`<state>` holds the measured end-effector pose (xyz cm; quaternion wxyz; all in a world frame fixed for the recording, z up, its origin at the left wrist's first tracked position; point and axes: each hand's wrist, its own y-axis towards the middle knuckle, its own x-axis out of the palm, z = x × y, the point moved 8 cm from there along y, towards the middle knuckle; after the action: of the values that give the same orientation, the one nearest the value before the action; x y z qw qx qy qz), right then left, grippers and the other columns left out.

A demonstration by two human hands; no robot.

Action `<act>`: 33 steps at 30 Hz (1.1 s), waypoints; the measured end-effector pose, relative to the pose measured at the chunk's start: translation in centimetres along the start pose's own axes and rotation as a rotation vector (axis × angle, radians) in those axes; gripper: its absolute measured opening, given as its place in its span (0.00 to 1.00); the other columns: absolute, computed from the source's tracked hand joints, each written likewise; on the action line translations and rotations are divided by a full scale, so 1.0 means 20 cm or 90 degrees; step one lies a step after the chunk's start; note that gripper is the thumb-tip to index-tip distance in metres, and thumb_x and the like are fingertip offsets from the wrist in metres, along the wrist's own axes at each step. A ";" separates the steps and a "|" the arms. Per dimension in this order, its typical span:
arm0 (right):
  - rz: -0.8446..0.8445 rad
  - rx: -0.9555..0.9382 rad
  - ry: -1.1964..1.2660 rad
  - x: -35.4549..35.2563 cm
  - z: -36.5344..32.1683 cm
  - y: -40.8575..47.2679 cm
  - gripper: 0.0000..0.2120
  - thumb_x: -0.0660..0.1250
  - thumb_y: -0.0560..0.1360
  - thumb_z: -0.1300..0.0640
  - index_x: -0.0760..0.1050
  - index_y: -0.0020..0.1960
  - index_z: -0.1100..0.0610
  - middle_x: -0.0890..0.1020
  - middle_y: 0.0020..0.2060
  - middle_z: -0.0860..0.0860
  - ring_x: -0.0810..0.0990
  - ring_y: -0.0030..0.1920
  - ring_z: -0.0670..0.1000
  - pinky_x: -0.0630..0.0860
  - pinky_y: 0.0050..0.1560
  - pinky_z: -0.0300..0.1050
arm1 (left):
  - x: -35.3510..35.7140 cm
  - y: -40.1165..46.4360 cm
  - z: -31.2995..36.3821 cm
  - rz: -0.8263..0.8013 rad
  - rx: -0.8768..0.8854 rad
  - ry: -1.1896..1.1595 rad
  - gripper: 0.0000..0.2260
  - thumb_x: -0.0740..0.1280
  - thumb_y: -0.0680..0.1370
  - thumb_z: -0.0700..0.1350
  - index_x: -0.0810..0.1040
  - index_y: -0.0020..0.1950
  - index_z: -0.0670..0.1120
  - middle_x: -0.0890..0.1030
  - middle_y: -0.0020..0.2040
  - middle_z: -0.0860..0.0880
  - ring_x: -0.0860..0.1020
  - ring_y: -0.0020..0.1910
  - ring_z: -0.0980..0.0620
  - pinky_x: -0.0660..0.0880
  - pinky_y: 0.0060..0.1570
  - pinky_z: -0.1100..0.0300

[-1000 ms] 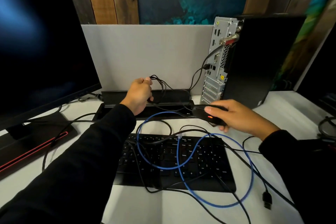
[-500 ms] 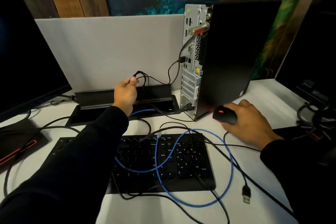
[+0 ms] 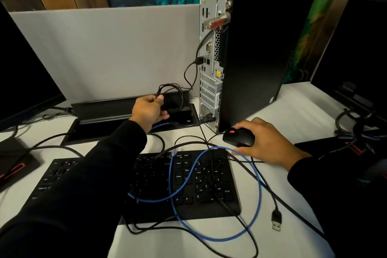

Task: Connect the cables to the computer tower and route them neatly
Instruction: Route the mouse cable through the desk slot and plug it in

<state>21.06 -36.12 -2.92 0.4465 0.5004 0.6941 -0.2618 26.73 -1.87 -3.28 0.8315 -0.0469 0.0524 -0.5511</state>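
Note:
The black computer tower stands upright at the back, its silver rear panel facing left with black cables plugged in. My left hand pinches a coiled bundle of thin black cable above the open black cable tray. My right hand grips a black mouse on the table by the tower's base. A blue network cable loops loosely over the black keyboard. A loose USB plug lies at the front right.
A dark monitor stands at the left on its stand. A grey divider panel runs behind the tray. More cables and dark equipment sit at the right edge. Black cables cross the white table.
My right hand has carried the mouse from in front of the tray to the right, setting it down by the tower's base. My left hand still holds the coiled cable.

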 end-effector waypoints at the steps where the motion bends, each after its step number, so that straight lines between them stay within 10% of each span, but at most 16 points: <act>1: -0.025 -0.004 -0.026 0.01 0.00 0.00 0.34 0.82 0.65 0.40 0.74 0.68 0.43 0.75 0.52 0.48 0.76 0.56 0.51 0.71 0.57 0.38 | 0.00 -0.01 0.00 -0.002 -0.007 0.011 0.11 0.65 0.84 0.46 0.76 0.44 0.42 0.77 0.43 0.44 0.79 0.33 0.51 0.83 0.37 0.57; 11: -0.272 0.171 -0.181 -0.02 0.06 -0.14 0.50 0.73 0.64 0.26 0.57 0.80 0.36 0.63 0.64 0.48 0.73 0.66 0.53 0.73 0.68 0.49 | 0.02 -0.02 0.04 -0.003 -0.030 0.201 0.14 0.63 0.85 0.48 0.73 0.67 0.42 0.80 0.54 0.36 0.85 0.29 0.47 0.80 0.27 0.58; 15: -0.213 0.163 -0.134 -0.04 0.03 -0.11 0.41 0.71 0.71 0.32 0.59 0.79 0.37 0.65 0.66 0.47 0.73 0.67 0.53 0.71 0.71 0.50 | 0.07 -0.03 0.08 -0.007 0.041 0.363 0.13 0.66 0.83 0.48 0.77 0.63 0.41 0.82 0.46 0.40 0.83 0.29 0.50 0.80 0.27 0.59; 21: -0.055 0.037 -0.200 -0.09 -0.15 -0.06 0.29 0.66 0.75 0.37 0.67 0.74 0.40 0.73 0.66 0.48 0.70 0.68 0.54 0.69 0.69 0.54 | 0.06 0.02 0.07 0.003 0.146 0.688 0.16 0.66 0.82 0.51 0.83 0.43 0.41 0.85 0.44 0.42 0.82 0.51 0.41 0.74 0.61 0.51; 28: -0.072 -0.086 -0.085 0.05 -0.30 -0.04 0.36 0.57 0.68 0.24 0.78 0.66 0.45 0.77 0.53 0.43 0.76 0.60 0.49 0.75 0.61 0.49 | 0.00 0.04 0.00 -0.080 0.097 0.863 0.16 0.61 0.84 0.53 0.84 0.57 0.46 0.82 0.57 0.46 0.79 0.59 0.45 0.73 0.56 0.55; 33: 0.011 -0.115 -0.042 0.09 -0.42 0.01 0.19 0.67 0.76 0.35 0.83 0.56 0.48 0.81 0.46 0.43 0.78 0.50 0.46 0.77 0.52 0.46 | -0.02 0.09 -0.01 -0.130 0.052 0.853 0.12 0.64 0.82 0.49 0.82 0.46 0.45 0.83 0.55 0.43 0.78 0.46 0.45 0.70 0.43 0.57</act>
<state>18.07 -28.35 -0.56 0.5146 0.4554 0.6953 -0.2105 28.15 -0.84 -3.78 0.5644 0.3312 0.5310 -0.5383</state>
